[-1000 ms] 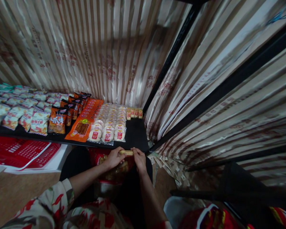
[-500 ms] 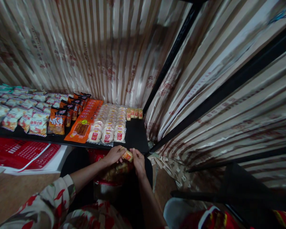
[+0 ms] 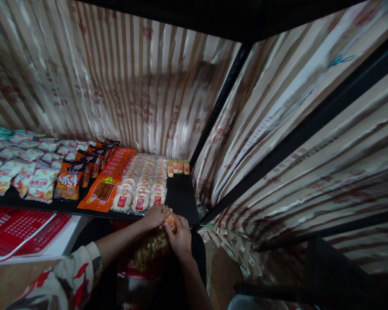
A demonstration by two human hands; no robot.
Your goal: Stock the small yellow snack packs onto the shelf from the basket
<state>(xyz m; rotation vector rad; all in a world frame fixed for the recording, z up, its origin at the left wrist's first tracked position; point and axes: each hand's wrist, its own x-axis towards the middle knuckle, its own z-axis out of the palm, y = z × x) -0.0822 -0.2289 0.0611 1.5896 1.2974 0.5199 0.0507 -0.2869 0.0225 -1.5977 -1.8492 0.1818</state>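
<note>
Between my two hands, just off the front edge of the black shelf (image 3: 181, 196), is a small golden snack packet (image 3: 170, 221) with a red and orange label. My left hand (image 3: 157, 216) grips its left side, and my right hand (image 3: 181, 237) closes around its right side. Under my hands, several similar golden packets (image 3: 151, 249) fill a red container between my knees. A short row of matching packets (image 3: 178, 167) stands upright at the shelf's back right corner. Left of it lie rows of clear-wrapped round white crackers (image 3: 140, 199) with red labels.
An orange snack bag (image 3: 105, 185) lies flat beside dark orange packets (image 3: 68, 181) and many white snack bags (image 3: 42, 183). A red basket (image 3: 26, 228) sits below the shelf at left. Black frame bars (image 3: 220, 103) and striped sheeting (image 3: 142, 86) enclose the back and right.
The view has tilted up, so the shelf sits lower. My right hand has moved in and wrapped more closely around the packet, which now stands more upright.
</note>
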